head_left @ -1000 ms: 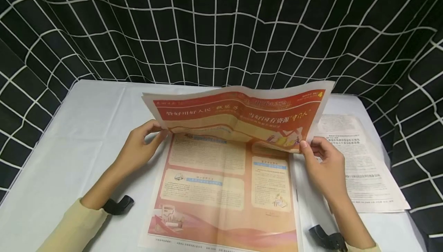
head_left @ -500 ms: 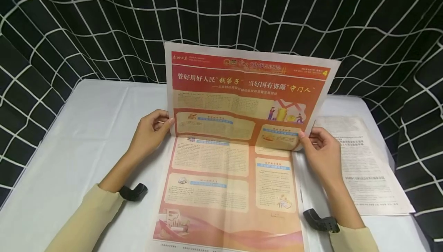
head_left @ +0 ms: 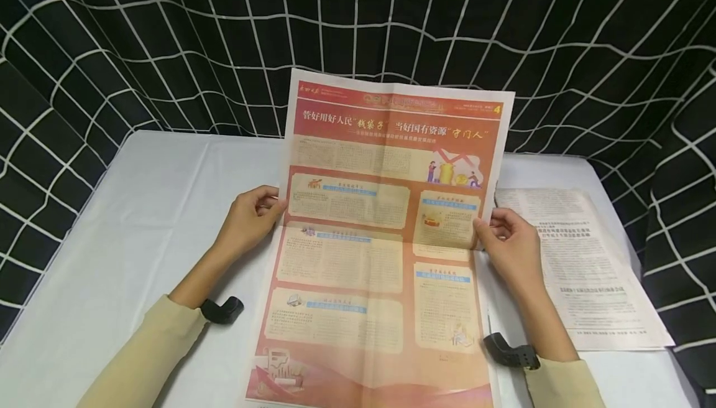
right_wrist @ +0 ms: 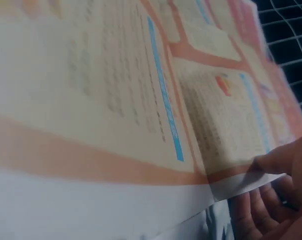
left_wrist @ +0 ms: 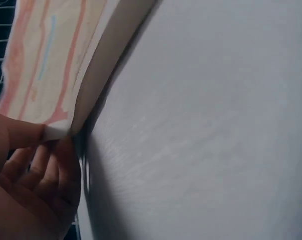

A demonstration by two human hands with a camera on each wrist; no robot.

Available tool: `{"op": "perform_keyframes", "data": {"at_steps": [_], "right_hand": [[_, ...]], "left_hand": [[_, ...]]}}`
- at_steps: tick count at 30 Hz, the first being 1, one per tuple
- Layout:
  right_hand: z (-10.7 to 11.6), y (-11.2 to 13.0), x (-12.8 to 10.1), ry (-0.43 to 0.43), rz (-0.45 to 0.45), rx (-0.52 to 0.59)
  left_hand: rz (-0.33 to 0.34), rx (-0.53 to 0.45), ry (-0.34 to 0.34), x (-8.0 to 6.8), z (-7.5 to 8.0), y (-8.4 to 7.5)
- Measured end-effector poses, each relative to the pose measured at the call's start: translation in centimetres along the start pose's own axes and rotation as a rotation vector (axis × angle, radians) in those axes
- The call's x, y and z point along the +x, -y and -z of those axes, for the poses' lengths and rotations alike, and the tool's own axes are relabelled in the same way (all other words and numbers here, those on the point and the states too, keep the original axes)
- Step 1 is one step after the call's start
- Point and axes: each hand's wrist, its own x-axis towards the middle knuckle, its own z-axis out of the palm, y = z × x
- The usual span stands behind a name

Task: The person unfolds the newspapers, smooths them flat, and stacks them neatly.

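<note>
White table (head_left: 140, 227), newspaper (head_left: 369, 209) in left hand (head_left: 246, 216) and right hand (head_left: 516, 245)

Black gridded curtain (head_left: 341, 22), white tablecloth (head_left: 123, 234)

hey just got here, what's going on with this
A person's left hand and right hand pinch opposite side edges of an open red newspaper. Its upper part is tilted up off the white table, with the printed side facing the person. A grey paper lies flat on the right, untouched.
</note>
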Motion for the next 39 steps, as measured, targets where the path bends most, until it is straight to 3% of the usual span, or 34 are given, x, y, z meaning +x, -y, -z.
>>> {"op": "perform_keyframes", "data": {"at_steps": [7, 17, 28, 35, 39], "right_hand": [[-0.2, -0.6, -0.2, 0.042, -0.021, -0.081], [-0.1, -1.1, -0.9, 0.087, 0.028, -0.24], [0.2, -0.5, -0.9, 0.132, 0.058, -0.327], [-0.3, -0.7, -0.8, 0.131, 0.085, -0.322], [-0.6, -0.1, -1.4, 0.133, 0.103, -0.304]], "left_hand": [[0.039, 0.096, 0.033, -0.2, 0.2, -0.4], [0.124, 0.181, 0.153, -1.3, 1.1, -0.5], [0.214, 0.053, 0.293, -2.5, 1.4, -0.7], [0.22, -0.006, 0.278, -2.6, 1.5, -0.7], [0.264, -0.093, 0.283, -2.5, 1.7, -0.6]]}}
